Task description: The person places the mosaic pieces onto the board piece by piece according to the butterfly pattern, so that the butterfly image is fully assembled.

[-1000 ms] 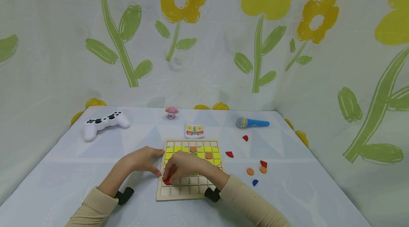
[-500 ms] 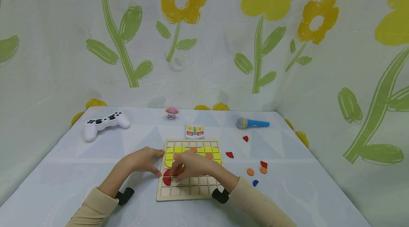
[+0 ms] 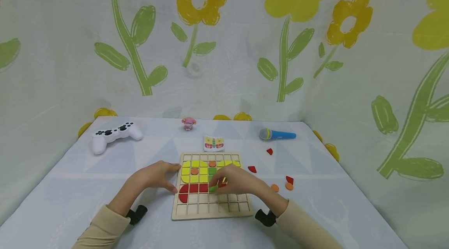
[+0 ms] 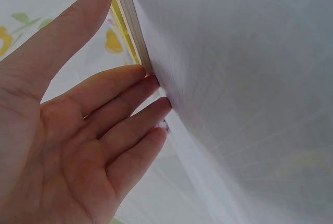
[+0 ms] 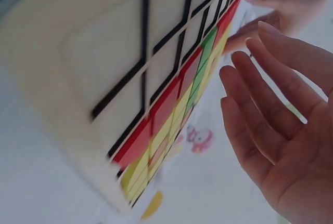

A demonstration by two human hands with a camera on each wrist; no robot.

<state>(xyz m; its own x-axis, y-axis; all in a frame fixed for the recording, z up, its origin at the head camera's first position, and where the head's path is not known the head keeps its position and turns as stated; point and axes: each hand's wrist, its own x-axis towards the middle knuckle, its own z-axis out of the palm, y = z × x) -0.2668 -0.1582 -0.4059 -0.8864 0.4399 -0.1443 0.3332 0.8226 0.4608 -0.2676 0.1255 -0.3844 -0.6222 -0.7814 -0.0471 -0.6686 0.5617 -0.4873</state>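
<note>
A wooden grid board (image 3: 203, 207) lies in front of me, with yellow pieces (image 3: 186, 171), green squares (image 3: 212, 171) and orange discs (image 3: 194, 171) set in its cells. Red pieces (image 3: 193, 188) run along the row below, and a rounded red piece (image 3: 183, 198) sits under their left end. My left hand (image 3: 158, 175) rests at the board's left edge; the left wrist view has its fingertips against the wooden side (image 4: 136, 31). Over the right half hovers my right hand (image 3: 233, 181), fingers loosely bent, nothing between them in the right wrist view. It hides some cells.
Behind the board are a butterfly picture card (image 3: 214, 143) and a pink figurine (image 3: 188, 123). A white game controller (image 3: 116, 136) lies at back left, a blue microphone (image 3: 277, 135) at back right. Loose red pieces (image 3: 252, 169) and orange discs (image 3: 289, 186) lie on the right.
My right hand has let go of the rounded red piece at the lower left and moved right across the board. The left hand stays put. My right sleeve now covers the blue piece.
</note>
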